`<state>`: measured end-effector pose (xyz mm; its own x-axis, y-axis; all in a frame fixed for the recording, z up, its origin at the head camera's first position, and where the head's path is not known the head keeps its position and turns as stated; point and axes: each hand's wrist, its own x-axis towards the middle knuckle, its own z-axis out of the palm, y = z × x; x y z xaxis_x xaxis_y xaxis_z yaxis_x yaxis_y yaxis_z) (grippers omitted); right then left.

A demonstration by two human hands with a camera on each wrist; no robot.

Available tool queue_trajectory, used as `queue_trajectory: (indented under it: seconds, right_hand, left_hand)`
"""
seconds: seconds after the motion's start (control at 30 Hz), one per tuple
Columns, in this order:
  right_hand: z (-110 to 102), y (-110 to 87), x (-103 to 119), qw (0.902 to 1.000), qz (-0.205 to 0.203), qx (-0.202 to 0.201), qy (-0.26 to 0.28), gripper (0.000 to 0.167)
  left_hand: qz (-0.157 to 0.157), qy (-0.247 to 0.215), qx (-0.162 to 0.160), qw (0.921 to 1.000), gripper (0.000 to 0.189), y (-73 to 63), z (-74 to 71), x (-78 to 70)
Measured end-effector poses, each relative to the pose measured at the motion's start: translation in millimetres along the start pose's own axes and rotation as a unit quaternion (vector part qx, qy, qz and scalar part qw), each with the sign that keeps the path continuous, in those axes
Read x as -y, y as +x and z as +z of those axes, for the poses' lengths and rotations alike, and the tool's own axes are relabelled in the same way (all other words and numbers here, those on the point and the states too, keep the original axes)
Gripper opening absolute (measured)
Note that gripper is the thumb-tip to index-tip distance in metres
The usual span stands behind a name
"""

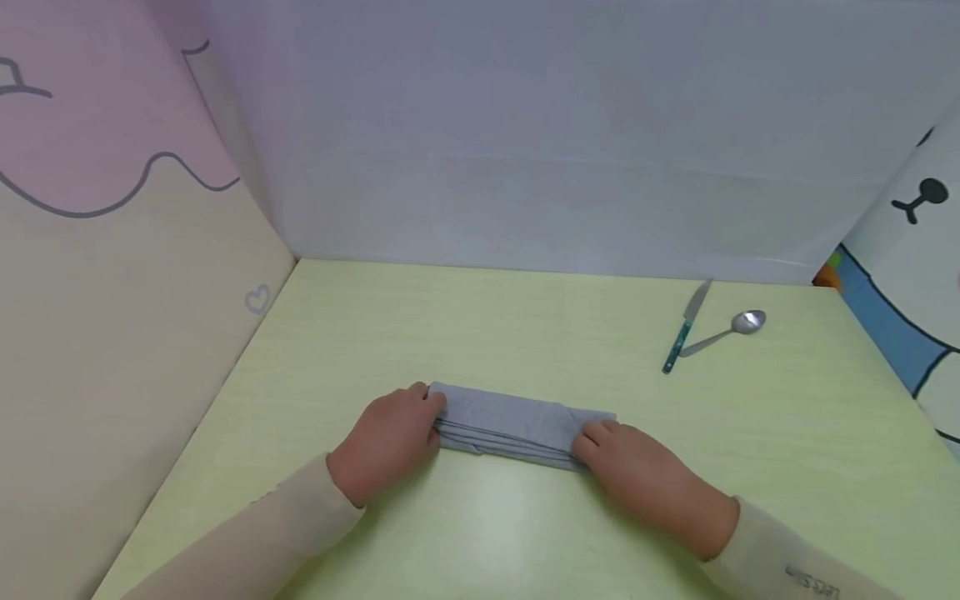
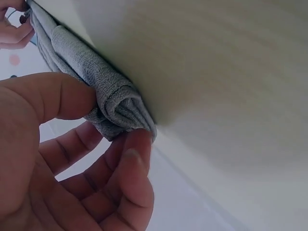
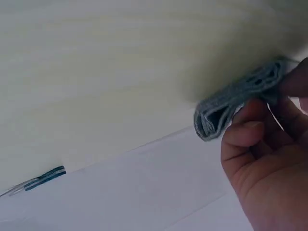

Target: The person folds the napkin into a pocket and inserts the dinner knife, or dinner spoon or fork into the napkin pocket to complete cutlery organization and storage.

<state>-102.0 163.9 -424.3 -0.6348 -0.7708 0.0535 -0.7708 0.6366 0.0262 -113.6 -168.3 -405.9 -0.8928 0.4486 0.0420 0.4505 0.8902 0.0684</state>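
A grey cloth (image 1: pixel 502 412), folded into a long narrow strip of several layers, lies crosswise on the table. My left hand (image 1: pixel 390 437) pinches its left end between thumb and fingers. At the opposite end, my right hand (image 1: pixel 645 467) grips the strip in the same way. Seen from the left wrist, the cloth's end (image 2: pixel 122 103) shows rolled layers, with the thumb on one side and the fingertips on the other. In the right wrist view, the layered edge of the cloth (image 3: pixel 211 120) sticks out past the fingers.
Toward the back right of the pale yellow-green table (image 1: pixel 495 525) lie a knife (image 1: pixel 680 340) with a teal handle and a metal spoon (image 1: pixel 747 322), the spoon's handle end close against the knife. A pale wall (image 1: pixel 570 150) closes off the back, with patterned panels at both sides.
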Motion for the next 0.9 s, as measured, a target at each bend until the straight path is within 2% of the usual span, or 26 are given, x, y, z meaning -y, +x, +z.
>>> queue_trajectory:
  seconds: [0.07,0.17,0.33,0.53,0.67,0.8,0.9]
  right_hand:
    - [-5,4.9,2,0.9998,0.021,-0.003,0.007,0.01]
    - [-17,21.2,13,0.999,0.041,-0.011,0.011,0.014]
    - [-32,67.1,43,0.9942,0.076,0.012,0.076,0.026]
    - [-21,111.2,64,0.9863,0.111,0.019,0.121,0.038]
    - [-11,121.8,65,0.9828,0.106,0.015,0.151,0.031]
    - [-6,125.3,59,0.9731,0.099,0.008,0.208,0.017]
    - [-5,129.9,54,0.9612,0.101,0.012,0.256,0.017]
  left_hand:
    - [0.009,0.005,-0.015,0.9998,0.01,0.1,-0.2,2.3]
    - [0.017,-0.005,-0.03,0.9994,0.01,1.6,-1.2,6.1]
    - [0.011,-0.039,-0.019,0.999,0.011,5.9,-3.7,11.4]
    - [-0.01,-0.084,0.016,0.9963,0.009,7.8,-10.0,13.6]
    - [-0.001,-0.113,0.004,0.9936,0.01,7.6,-10.3,16.4]
    - [0.007,-0.171,-0.018,0.985,0.011,9.4,-7.9,20.7]
    - [-0.016,-0.247,-0.011,0.9688,0.01,12.9,-6.5,23.6]
